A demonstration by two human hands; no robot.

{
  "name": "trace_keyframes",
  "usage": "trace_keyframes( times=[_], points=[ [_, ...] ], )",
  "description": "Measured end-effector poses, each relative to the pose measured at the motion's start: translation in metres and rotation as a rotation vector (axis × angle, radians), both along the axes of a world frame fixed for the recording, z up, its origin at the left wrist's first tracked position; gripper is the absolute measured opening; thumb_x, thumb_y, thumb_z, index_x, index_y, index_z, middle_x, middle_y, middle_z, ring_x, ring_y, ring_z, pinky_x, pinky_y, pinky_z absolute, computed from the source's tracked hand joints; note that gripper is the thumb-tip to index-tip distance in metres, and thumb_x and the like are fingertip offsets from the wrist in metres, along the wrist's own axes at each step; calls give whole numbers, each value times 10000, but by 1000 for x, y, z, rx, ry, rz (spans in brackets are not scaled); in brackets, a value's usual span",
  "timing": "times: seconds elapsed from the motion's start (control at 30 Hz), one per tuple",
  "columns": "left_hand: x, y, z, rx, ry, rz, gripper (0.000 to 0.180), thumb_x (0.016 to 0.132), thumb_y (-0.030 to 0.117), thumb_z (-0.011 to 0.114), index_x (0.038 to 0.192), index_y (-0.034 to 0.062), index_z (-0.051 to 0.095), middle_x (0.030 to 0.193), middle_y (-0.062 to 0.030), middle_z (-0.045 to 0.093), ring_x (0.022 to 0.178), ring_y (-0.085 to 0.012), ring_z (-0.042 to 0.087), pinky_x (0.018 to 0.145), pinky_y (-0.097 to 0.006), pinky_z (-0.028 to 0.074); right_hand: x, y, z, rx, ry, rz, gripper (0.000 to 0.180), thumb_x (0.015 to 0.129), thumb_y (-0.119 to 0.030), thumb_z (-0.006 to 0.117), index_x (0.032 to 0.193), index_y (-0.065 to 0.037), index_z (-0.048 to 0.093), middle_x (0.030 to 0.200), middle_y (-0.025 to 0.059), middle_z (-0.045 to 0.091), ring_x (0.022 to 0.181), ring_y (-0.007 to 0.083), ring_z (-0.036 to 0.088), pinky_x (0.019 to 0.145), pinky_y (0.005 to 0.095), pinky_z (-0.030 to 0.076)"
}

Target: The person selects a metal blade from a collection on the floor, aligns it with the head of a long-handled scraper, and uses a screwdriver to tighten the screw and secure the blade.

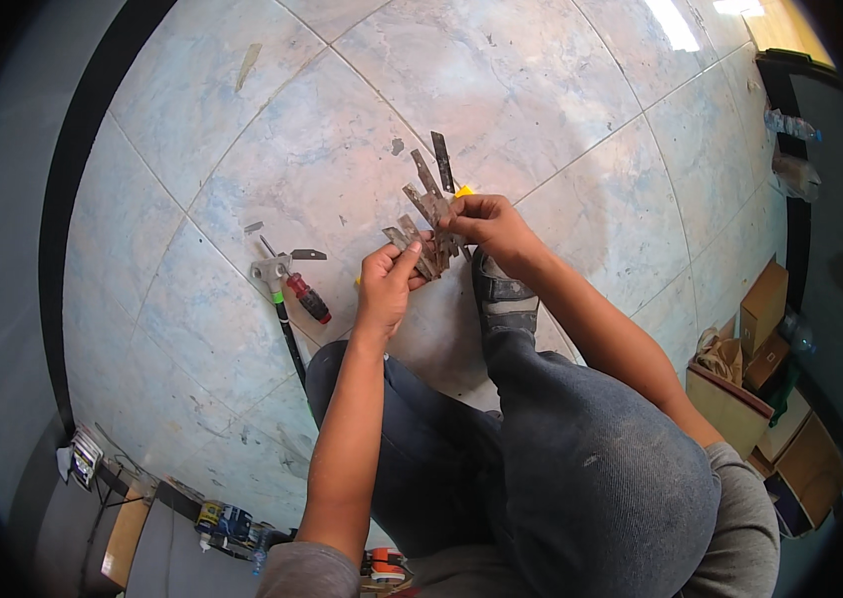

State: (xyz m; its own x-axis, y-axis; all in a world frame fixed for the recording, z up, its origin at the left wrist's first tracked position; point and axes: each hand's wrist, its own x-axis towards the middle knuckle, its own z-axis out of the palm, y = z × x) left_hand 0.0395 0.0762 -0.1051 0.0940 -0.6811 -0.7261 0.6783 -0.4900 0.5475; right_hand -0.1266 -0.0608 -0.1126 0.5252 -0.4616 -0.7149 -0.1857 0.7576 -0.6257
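Observation:
My left hand point(389, 284) is closed around a fanned bunch of worn, flat metal blades point(423, 257), thumb on top. Against the upper part of the bunch, the fingers of my right hand point(486, 224) pinch more of these brownish strips. Just beyond the fingers is a darker blade point(441, 159); whether it lies on the floor or is held I cannot tell. A small yellow piece point(463, 190) shows beside my right fingers. Left of my hands, a red and black screwdriver point(308, 297) rests by a long-handled tool with a grey metal head point(270, 269) and a loose dark blade point(309, 255).
The tiled floor point(242, 169) carries scraps and stains. My shoe point(506, 299) is close below the right hand. Cardboard boxes point(765, 304) stand at the right, near plastic bottles point(793, 126) by the wall. A blue and yellow power tool point(224, 520) sits at the lower left.

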Motion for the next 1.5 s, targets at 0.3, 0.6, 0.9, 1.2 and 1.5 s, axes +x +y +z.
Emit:
trace_keyframes(
  times=[0.3,0.6,0.9,1.2,1.5],
  points=[
    [4,-7,16,-28,-26,131,300,1070,147,628,1312,-24,581,1397,-252,647,1221,-354,700,1002,-414,597,-23,-59,-16,-393,308,-26,152,961,-116,749,994,32,757,823,29,735,726,73,615,667,261,476],
    [1,-7,24,-53,-82,277,242,1056,148,665,1242,-5,642,1314,-205,696,1157,-316,724,950,-401,622,-14,-50,6,-626,279,76,383,931,-248,803,1190,26,734,973,87,764,900,130,692,810,319,559],
    [-7,-11,27,-123,-76,254,203,1058,149,662,1226,44,706,1247,-119,719,1120,-219,715,956,-406,632,12,-4,52,-787,77,319,135,873,-104,810,979,-43,752,889,78,722,899,268,690,824,378,549],
    [-6,-10,20,-91,51,313,325,1069,92,598,1365,-41,615,1279,-119,676,1104,-207,713,919,-401,657,-8,-24,80,-1823,283,244,220,762,-67,788,977,-108,765,1017,-1,674,993,205,635,1078,508,431],
    [-12,14,-16,72,-454,7,397,985,-2,691,1359,-85,587,1041,-102,723,961,-201,748,773,-304,603,-24,-20,120,-1975,282,-23,185,751,-80,895,859,-151,763,888,-45,708,884,167,658,1077,556,381]
  ],
)
